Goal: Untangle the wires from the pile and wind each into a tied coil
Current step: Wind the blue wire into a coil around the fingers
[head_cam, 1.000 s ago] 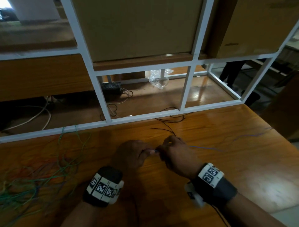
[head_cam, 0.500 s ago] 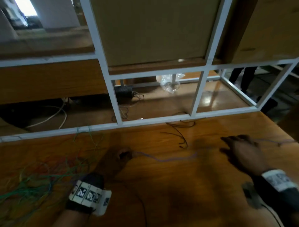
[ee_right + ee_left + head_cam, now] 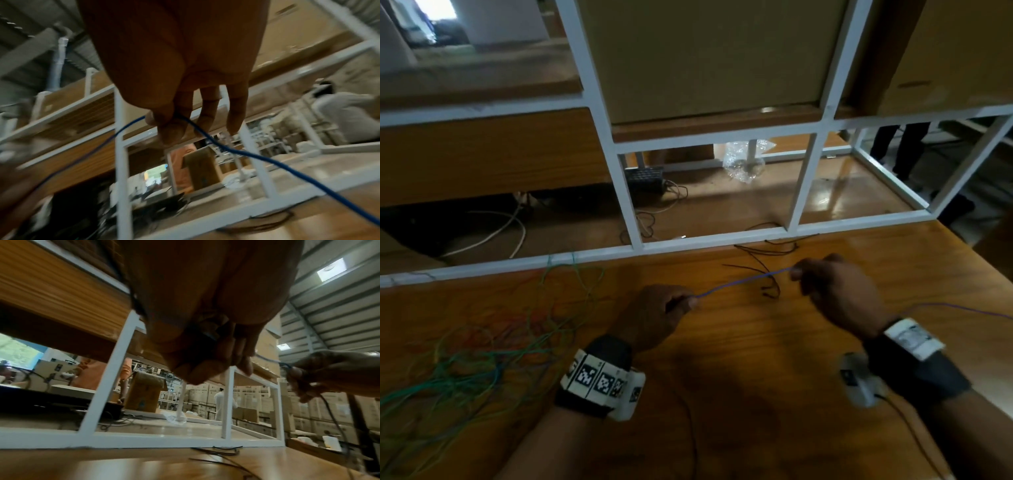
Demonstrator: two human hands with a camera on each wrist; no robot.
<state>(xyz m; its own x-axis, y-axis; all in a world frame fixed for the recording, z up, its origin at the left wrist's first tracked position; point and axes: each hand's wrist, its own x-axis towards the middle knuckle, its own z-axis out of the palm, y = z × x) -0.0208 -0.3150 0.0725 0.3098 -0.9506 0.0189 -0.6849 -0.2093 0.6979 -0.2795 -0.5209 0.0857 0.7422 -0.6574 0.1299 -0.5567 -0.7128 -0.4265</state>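
A thin blue wire (image 3: 743,282) runs taut between my two hands above the wooden table (image 3: 774,359). My left hand (image 3: 681,301) pinches its near end in curled fingers, also seen as my left hand (image 3: 232,356) in the left wrist view. My right hand (image 3: 799,272) pinches the wire further along. In the right wrist view my right hand (image 3: 164,123) holds the blue wire (image 3: 257,156) between thumb and forefinger, and the wire trails off to the right. A tangled pile of green, orange and blue wires (image 3: 469,356) lies at the table's left.
A loose black wire (image 3: 763,263) lies on the table just behind the blue one, near the white metal frame (image 3: 637,250) along the table's far edge. Cardboard boxes (image 3: 705,54) sit on the frame's shelf. Cables and a black power strip (image 3: 645,178) lie beyond.
My hands met at the wire a second ago, then my right hand swung out to the right with fingers spread. It has now come back and pinches the wire, which is stretched taut.
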